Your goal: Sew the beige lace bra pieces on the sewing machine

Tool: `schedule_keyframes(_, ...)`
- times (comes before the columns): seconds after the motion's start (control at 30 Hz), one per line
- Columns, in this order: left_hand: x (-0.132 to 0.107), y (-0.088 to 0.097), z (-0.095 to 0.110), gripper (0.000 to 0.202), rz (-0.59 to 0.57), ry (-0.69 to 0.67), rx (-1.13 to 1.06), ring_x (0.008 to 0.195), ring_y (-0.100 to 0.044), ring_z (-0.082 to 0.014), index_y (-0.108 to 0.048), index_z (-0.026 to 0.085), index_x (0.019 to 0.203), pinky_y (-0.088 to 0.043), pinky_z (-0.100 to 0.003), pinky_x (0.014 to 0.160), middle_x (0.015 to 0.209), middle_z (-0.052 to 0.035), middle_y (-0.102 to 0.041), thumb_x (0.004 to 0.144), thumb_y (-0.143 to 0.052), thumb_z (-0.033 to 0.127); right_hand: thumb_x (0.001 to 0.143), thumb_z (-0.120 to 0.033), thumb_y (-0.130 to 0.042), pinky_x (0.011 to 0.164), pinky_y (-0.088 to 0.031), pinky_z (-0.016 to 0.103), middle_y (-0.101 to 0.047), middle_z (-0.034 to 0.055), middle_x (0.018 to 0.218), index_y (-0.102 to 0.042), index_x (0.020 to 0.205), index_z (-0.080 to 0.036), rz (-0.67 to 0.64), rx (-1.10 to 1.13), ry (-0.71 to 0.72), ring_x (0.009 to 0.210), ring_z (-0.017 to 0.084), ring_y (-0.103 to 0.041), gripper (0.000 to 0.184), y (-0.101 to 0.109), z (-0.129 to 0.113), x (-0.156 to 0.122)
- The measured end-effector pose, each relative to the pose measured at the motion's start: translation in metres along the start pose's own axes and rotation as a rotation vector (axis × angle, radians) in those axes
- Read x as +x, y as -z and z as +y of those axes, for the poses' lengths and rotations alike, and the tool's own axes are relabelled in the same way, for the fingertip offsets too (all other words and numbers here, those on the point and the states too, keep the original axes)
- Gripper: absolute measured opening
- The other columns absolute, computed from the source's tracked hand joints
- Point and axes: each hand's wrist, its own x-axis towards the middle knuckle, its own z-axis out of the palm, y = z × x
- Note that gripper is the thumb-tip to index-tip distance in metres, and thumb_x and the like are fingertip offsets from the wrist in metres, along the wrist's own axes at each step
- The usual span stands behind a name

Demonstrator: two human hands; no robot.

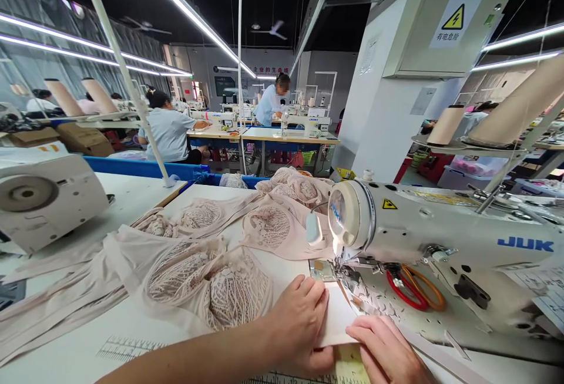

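While left hand (299,319) and right hand (390,349) pinch pale fabric (337,322) at near edge, long axis points forward, toward sewing machine (409,225).

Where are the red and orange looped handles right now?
Head view, right of centre: the handles sit beneath the arm of the sewing machine, right of its needle area and beyond the right hand.

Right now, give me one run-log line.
left hand: on pale fabric | right hand: on same fabric | sewing machine: front right | lace bras: left of machine
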Motion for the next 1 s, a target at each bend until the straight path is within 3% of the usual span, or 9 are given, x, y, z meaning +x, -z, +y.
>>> schedule_keyframes(0.2, -0.001, -0.002, -0.003, 0.049, -0.022, 0.009, -0.011, 0.109, -0.046, -0.0299, -0.049, 0.007, 0.125, -0.038, -0.045, 0.101, 0.120, -0.0167, -0.053, 0.083, -0.053, 0.033, 0.085, -0.001, -0.038, 0.071, -0.056, 0.031, -0.064, 0.0040, 0.088, -0.061, 0.094, -0.023, -0.038, 0.070, -0.192, 0.083, 0.018, -0.063, 0.033, 0.006, -0.025, 0.003)
schedule_keyframes(0.37, -0.001, -0.002, -0.008, 0.052, -0.042, -0.001, -0.010, 0.113, -0.045, -0.0299, -0.044, 0.005, 0.132, -0.037, -0.045, 0.102, 0.128, -0.0175, -0.052, 0.084, -0.050, 0.025, 0.086, 0.001, -0.039, 0.080, -0.057, 0.031, -0.067, 0.0055, 0.101, -0.060, 0.105, -0.022, -0.003, 0.126, -0.188, 0.095, 0.018, -0.064, 0.036, 0.011, -0.029, 0.003)
schedule_keyframes(0.67, 0.012, -0.004, -0.015, 0.044, -0.005, -0.053, 0.036, 0.104, -0.049, -0.0287, -0.047, 0.008, 0.130, -0.041, -0.043, 0.089, 0.123, -0.0170, -0.055, 0.093, -0.041, 0.030, 0.084, 0.004, -0.036, 0.078, -0.058, 0.032, -0.068, 0.0060, 0.094, -0.059, 0.105, -0.019, 0.007, 0.139, -0.189, 0.087, 0.018, -0.064, 0.039, 0.009, -0.025, 0.005)
schedule_keyframes(1.0, 0.026, -0.001, -0.017, 0.043, -0.002, -0.076, 0.060, 0.098, -0.049, -0.0280, -0.053, 0.010, 0.123, -0.042, -0.042, 0.084, 0.116, -0.0156, -0.056, 0.095, -0.038, 0.038, 0.085, 0.003, -0.036, 0.081, -0.058, 0.034, -0.067, 0.0062, 0.094, -0.059, 0.105, -0.018, 0.000, 0.096, -0.176, 0.089, 0.019, -0.063, 0.037, 0.014, -0.022, 0.006)
